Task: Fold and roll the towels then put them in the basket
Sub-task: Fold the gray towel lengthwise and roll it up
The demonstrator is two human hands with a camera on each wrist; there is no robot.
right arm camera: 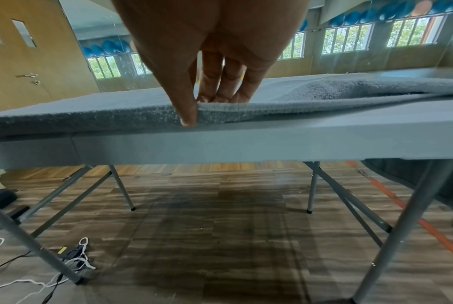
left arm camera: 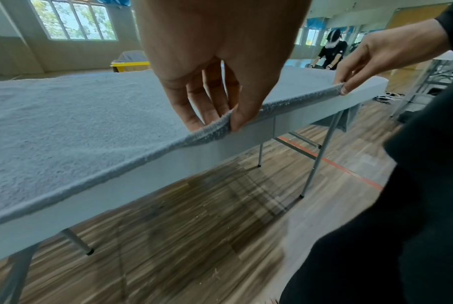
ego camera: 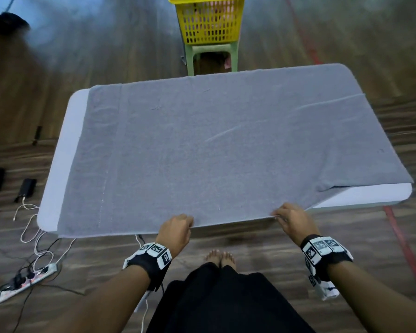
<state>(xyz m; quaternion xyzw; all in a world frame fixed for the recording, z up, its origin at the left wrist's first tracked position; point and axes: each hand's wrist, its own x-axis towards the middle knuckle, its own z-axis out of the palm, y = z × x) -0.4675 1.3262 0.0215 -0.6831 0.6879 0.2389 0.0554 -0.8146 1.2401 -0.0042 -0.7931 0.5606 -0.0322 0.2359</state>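
A large grey towel (ego camera: 214, 145) lies spread flat over most of the white table (ego camera: 58, 164). My left hand (ego camera: 178, 227) pinches the towel's near edge (left arm camera: 214, 125) between thumb and fingers at the table's front rim. My right hand (ego camera: 288, 217) pinches the same near edge (right arm camera: 212, 113) further right, lifting it slightly off the table. The right hand (left arm camera: 350, 82) also shows in the left wrist view. The towel's right end hangs over the table's right side. A yellow basket (ego camera: 208, 22) stands on a pale green stool (ego camera: 214, 54) beyond the far edge.
A power strip (ego camera: 24, 282) and white cables (ego camera: 34, 227) lie on the wooden floor at the left. Grey folding table legs (right arm camera: 121, 185) stand underneath. A red floor line (ego camera: 404, 246) runs at the right. Another person (left arm camera: 331, 51) stands in the background.
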